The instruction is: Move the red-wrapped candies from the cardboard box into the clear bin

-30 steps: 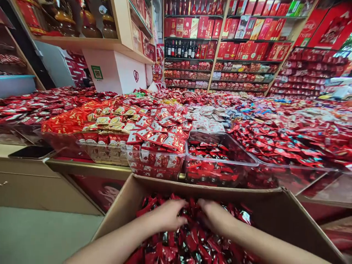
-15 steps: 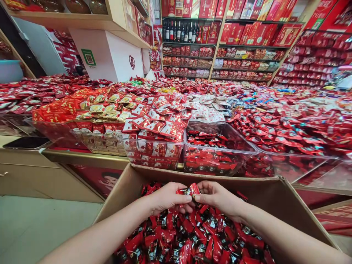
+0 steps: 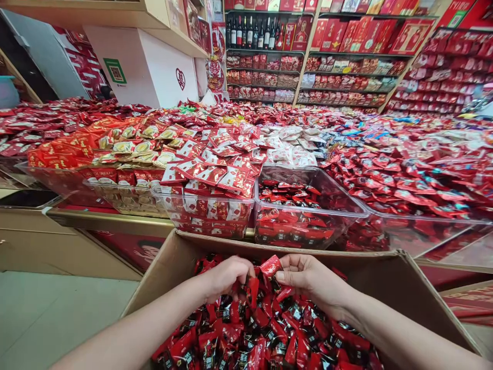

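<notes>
A brown cardboard box stands in front of me, holding a heap of red and black wrapped candies. My right hand pinches a red candy packet between thumb and fingers above the heap. Close beside it, my left hand has its fingers bent down among the candies, next to a red wrapper; its fingertips are partly hidden. Beyond the box, a clear plastic bin contains similar red and black candies.
Clear bins heaped with red, white and gold packets line the counter. A dark tablet or phone lies at the left. Shelves with bottles and red boxes stand behind.
My left hand has let go of the packet that both hands held and moved slightly left and down to the candies. The view has shifted slightly.
</notes>
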`<state>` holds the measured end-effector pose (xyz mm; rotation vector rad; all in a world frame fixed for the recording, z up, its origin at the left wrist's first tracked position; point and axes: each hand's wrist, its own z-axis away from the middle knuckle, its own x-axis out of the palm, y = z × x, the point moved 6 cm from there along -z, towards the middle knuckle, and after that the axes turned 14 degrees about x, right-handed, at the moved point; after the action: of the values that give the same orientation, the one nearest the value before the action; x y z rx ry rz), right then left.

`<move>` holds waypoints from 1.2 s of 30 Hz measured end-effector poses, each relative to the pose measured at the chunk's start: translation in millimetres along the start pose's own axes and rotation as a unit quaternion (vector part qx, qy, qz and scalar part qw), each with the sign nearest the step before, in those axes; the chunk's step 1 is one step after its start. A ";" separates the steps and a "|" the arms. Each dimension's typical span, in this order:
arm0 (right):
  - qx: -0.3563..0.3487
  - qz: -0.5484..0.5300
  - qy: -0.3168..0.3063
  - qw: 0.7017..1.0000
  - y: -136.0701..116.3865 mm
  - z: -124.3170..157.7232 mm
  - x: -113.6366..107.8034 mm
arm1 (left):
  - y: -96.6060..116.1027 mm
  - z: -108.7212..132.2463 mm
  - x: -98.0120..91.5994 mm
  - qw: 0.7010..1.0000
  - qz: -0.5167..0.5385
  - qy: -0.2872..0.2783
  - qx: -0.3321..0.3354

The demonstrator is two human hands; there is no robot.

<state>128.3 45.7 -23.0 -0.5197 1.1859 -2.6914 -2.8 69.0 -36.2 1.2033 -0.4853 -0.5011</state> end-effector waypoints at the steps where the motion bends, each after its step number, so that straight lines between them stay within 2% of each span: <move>1: 0.002 -0.007 0.006 1.000 1.2 -1.1 -0.4 | 1.0 1.2 4.4 1.000 -0.008 -0.015 0.004; 5: -0.005 -0.034 0.016 0.999 -0.7 1.5 4.5 | 11.4 6.8 21.5 0.997 -0.035 -0.056 0.043; 10: -0.018 -0.017 0.034 0.999 -5.9 9.4 16.3 | 27.7 12.0 31.4 0.981 -0.087 -0.074 0.154; 13: -0.030 0.009 0.039 0.999 -6.6 6.6 17.6 | 31.7 14.4 31.9 0.977 -0.104 -0.079 0.167; 15: -0.062 0.074 0.066 0.993 -10.5 6.1 15.3 | 32.4 14.3 29.2 0.978 -0.117 -0.070 0.161; 17: -0.117 0.198 0.133 0.964 -18.4 10.4 13.3 | 31.1 12.6 24.6 0.977 -0.141 -0.050 0.150; 19: -0.162 0.320 0.189 0.914 -24.9 16.7 16.2 | 28.3 10.5 21.2 0.976 -0.162 -0.033 0.139; 20: -0.170 0.359 0.200 0.896 -25.9 18.7 19.0 | 26.7 9.8 20.9 0.976 -0.169 -0.032 0.133; 22: -0.169 0.397 0.194 0.881 -24.4 19.3 24.7 | 24.2 9.3 22.1 0.976 -0.174 -0.035 0.126; 25: -0.152 0.401 0.176 0.886 -19.6 15.6 28.6 | 23.7 11.3 24.8 0.974 -0.185 -0.048 0.121; 28: -0.144 0.377 0.152 0.902 -19.0 14.3 27.6 | 28.9 14.1 21.7 0.959 -0.237 -0.054 0.148; 32: -0.195 0.302 0.107 0.927 -33.2 25.8 27.6 | 40.7 17.8 10.2 0.928 -0.329 -0.029 0.173; 36: -0.201 0.196 0.030 0.959 -40.5 32.7 32.4 | 56.0 23.3 20.4 0.937 -0.259 -0.080 0.218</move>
<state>110.3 41.7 35.5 -0.2167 1.6632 -2.1547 5.4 54.9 25.7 1.7421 -0.4251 -0.9842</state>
